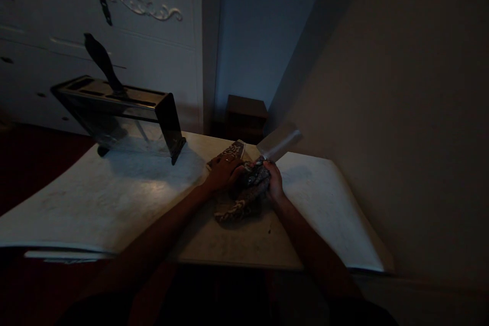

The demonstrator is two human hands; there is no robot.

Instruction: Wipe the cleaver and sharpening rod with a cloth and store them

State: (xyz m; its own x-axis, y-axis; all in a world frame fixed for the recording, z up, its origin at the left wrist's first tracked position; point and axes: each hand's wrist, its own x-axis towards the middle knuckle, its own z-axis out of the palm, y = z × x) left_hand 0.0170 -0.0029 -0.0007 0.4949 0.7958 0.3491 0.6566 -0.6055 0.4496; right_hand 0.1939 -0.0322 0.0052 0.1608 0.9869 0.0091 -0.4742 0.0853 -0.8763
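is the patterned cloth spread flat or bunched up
Bunched up: the patterned cloth is crumpled into uneven folds between the left hand and the right hand, not lying flat on the table.

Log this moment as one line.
left hand: on patterned cloth | right hand: gripping cloth near blurred wide blade | rack: on table, black-handled tool inserted
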